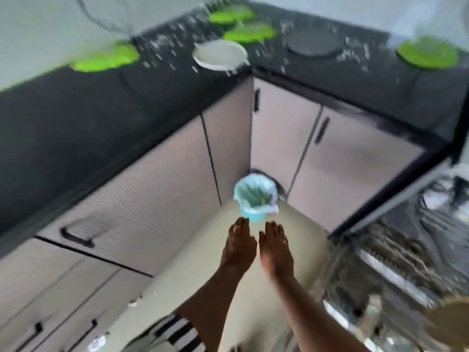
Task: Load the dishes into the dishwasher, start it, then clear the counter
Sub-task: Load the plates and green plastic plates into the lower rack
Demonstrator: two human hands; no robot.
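Left hand (238, 246) and right hand (276, 248) stretch out side by side — fingers straight, holding nothing — near the bag-lined blue bin (255, 196).

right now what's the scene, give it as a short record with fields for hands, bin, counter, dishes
left hand: open, fingers straight, holding nothing
right hand: open, beside the left, holding nothing
bin: blue, lined, on the floor in the cabinet corner
counter: black, speckled with white scraps
dishes on counter: white plate, dark plate, several green plates
dishwasher: at right, rack showing, blurred
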